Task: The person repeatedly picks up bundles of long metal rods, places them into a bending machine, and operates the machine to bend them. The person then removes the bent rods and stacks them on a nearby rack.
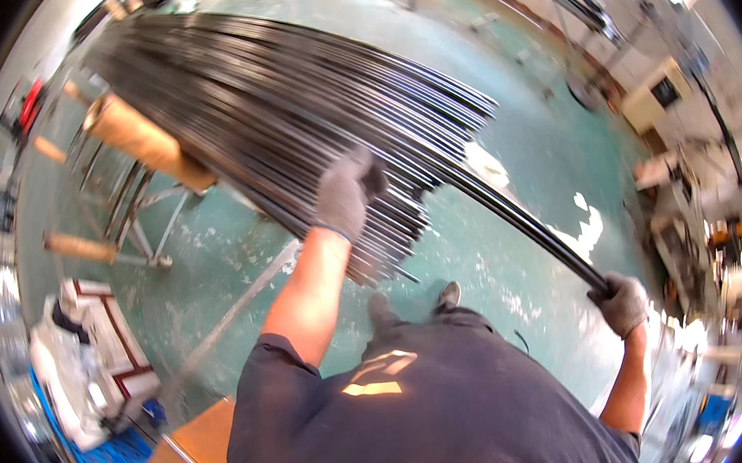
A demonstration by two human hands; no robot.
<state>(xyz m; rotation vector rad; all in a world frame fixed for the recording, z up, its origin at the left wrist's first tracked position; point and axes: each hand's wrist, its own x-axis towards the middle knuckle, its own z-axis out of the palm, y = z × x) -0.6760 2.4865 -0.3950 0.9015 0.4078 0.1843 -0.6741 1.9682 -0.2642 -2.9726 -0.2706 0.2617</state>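
A wide bundle of long, dark metal rods or tubes lies in front of me, its near ends uneven. My right hand, in a grey glove, is closed round the end of a few black metal rods that stick out from the bundle toward me on the right. On top of the bundle, near its close ends, is my left hand in a similar glove. Motion blur smears its fingers, so I cannot tell whether they grip a rod.
A stand with a brown roller supports the bundle's left side. At lower left, a white and dark-red packet rests above a blue crate, beside a brown board. Machinery and shelves line the right. The green floor is scuffed.
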